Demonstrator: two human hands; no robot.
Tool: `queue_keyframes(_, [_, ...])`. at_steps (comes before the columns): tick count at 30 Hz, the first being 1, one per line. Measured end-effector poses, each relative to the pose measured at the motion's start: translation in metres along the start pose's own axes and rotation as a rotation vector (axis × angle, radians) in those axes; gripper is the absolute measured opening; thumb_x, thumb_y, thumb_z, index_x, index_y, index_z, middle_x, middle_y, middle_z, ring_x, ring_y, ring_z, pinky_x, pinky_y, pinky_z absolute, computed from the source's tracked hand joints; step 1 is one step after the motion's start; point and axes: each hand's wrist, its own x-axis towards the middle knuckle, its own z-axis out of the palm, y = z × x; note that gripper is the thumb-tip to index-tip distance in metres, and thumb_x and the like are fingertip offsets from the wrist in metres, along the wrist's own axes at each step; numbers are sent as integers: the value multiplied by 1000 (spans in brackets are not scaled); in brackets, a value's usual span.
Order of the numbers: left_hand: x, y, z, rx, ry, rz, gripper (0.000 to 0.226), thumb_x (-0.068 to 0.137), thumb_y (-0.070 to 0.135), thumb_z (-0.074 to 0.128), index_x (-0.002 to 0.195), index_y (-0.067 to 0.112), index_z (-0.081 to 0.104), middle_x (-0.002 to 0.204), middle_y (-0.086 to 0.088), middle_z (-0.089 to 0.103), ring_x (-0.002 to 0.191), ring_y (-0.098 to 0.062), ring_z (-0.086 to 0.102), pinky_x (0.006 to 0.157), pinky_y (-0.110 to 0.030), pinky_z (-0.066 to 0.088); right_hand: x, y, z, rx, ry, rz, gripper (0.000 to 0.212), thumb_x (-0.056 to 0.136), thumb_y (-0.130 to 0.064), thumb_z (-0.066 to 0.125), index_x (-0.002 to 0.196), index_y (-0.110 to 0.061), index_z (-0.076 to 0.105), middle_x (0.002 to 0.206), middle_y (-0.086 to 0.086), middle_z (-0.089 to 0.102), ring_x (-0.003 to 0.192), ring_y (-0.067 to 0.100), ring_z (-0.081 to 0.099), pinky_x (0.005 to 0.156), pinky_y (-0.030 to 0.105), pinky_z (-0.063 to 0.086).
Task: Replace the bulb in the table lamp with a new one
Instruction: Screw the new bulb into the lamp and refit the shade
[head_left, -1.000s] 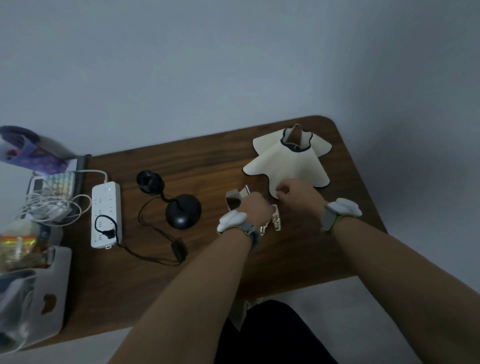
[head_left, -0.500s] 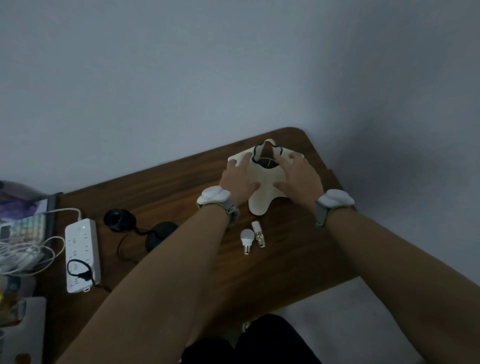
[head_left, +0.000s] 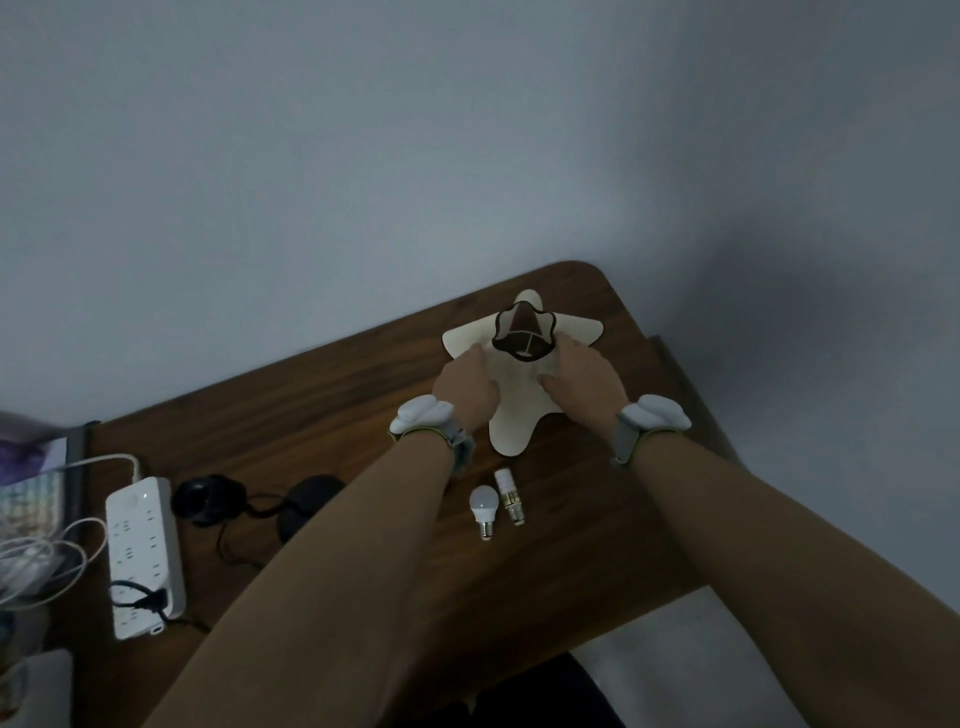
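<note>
A cream, star-shaped lampshade (head_left: 511, 415) with a dark-rimmed top opening stands at the far right of the wooden table (head_left: 571, 561). My left hand (head_left: 467, 387) rests on its left side and my right hand (head_left: 584, 376) on its right side, fingers laid along the shade near the opening. Two bulbs lie side by side nearer to me: a round white bulb (head_left: 483, 506) and a slim corn-type bulb (head_left: 509, 493). The black lamp base (head_left: 306, 493) sits to the left, partly hidden by my left forearm, with its black socket head (head_left: 208, 499) beside it.
A white power strip (head_left: 145, 556) with a black plug in it lies at the left, the lamp's black cord running to it. White cables and a keyboard (head_left: 31, 509) crowd the left edge. A grey wall stands behind the table.
Both hands have left the bulbs and reached forward onto the lampshade. The two bulbs now lie bare on the table. The view has tilted and shifted right.
</note>
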Motion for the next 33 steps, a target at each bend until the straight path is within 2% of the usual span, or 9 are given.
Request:
queue_keyframes(3, [0, 4, -1, -2, 14, 31, 55, 103, 26, 50, 153, 8, 36, 141, -15, 59, 126, -36, 59, 95, -41, 51, 7, -2, 1, 51, 67, 6, 21, 99, -24, 55, 114, -9, 55, 110, 15, 65, 98, 39, 62, 78, 42, 49])
queue_keyframes(8, [10, 21, -2, -50, 107, -113, 37, 111, 22, 36, 139, 6, 54, 137, -16, 61, 128, -34, 57, 107, -42, 46, 9, -11, 3, 4, 85, -29, 15, 100, -23, 55, 106, -9, 56, 100, 13, 66, 89, 37, 64, 70, 40, 48])
queue_keyframes(11, [8, 14, -5, -43, 142, -80, 36, 109, 19, 40, 137, 8, 59, 133, -16, 64, 125, -34, 59, 105, -43, 48, 7, -14, 5, -25, 98, -28, 16, 101, -25, 56, 108, -10, 57, 100, 13, 68, 89, 38, 65, 71, 42, 50])
queue_keyframes(15, [4, 1, -7, -103, 211, -23, 30, 104, 19, 46, 125, 10, 66, 117, -15, 71, 110, -37, 65, 90, -43, 54, 2, -20, 5, -22, 127, -51, 15, 101, -24, 55, 110, -12, 57, 98, 12, 68, 86, 38, 65, 70, 43, 52])
queue_keyframes(19, [-1, -4, -16, -147, 240, -2, 26, 103, 20, 49, 120, 13, 66, 110, -13, 72, 101, -35, 67, 75, -34, 44, 0, -30, -1, -25, 179, -83, 21, 102, -25, 55, 119, -13, 59, 102, 12, 69, 89, 39, 65, 71, 45, 52])
queue_keyframes(24, [-14, -5, -45, -161, 306, 60, 28, 104, 17, 49, 126, 11, 66, 113, -16, 71, 104, -36, 66, 75, -31, 41, -4, -49, -10, -34, 283, -110, 36, 103, -23, 56, 136, -8, 57, 118, 18, 69, 105, 43, 63, 82, 48, 52])
queue_keyframes(26, [-23, -3, -62, -149, 305, 80, 32, 106, 18, 47, 134, 12, 62, 122, -16, 69, 112, -34, 64, 84, -35, 45, -9, -61, -14, -43, 344, -142, 42, 104, -22, 56, 143, -6, 54, 124, 20, 67, 110, 43, 62, 85, 49, 52])
queue_keyframes(29, [-35, 10, -86, -146, 328, 16, 38, 109, 19, 42, 144, 18, 54, 133, -14, 64, 123, -34, 60, 101, -40, 48, -13, -75, -22, -61, 450, -201, 47, 105, -23, 55, 149, -9, 49, 123, 17, 68, 108, 38, 63, 77, 42, 48])
queue_keyframes(33, [-57, 14, -125, -64, 429, -29, 36, 112, 17, 34, 140, 18, 56, 129, -13, 66, 122, -32, 61, 101, -38, 48, -21, -110, -36, -95, 575, -312, 50, 104, -24, 57, 152, -14, 47, 113, 14, 69, 96, 34, 65, 65, 34, 43])
